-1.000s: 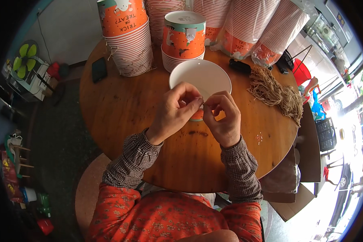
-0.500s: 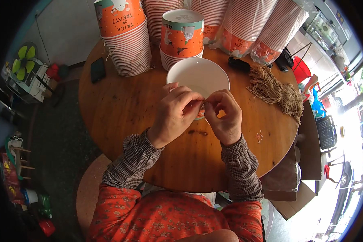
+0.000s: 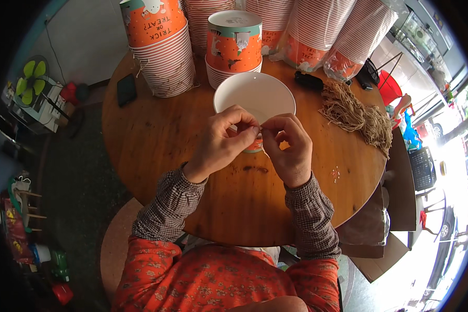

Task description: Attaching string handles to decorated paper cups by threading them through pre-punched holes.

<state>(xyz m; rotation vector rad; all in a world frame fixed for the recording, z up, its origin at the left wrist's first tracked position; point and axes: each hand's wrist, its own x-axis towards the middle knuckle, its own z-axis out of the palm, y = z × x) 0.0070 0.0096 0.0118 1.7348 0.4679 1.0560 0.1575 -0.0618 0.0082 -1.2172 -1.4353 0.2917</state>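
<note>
My left hand (image 3: 224,141) and my right hand (image 3: 289,146) meet fingertip to fingertip over the round wooden table (image 3: 161,156). Both pinch the near rim of an orange paper cup (image 3: 255,99) whose white inside faces me; its orange wall shows just below my fingers. Whatever small thing sits between my fingertips is too small to make out. A single upside-down orange cup (image 3: 233,42) on a short stack stands just beyond it.
Tall stacks of orange paper cups (image 3: 158,49) line the table's far edge, some in clear plastic sleeves (image 3: 351,39). A bundle of tan string (image 3: 356,114) lies at the right. A dark phone (image 3: 126,89) lies at the left, a black object (image 3: 309,80) behind the cup.
Both hands stay joined at the cup's rim; they and the cup have drifted slightly up in the view, with small finger shifts.
</note>
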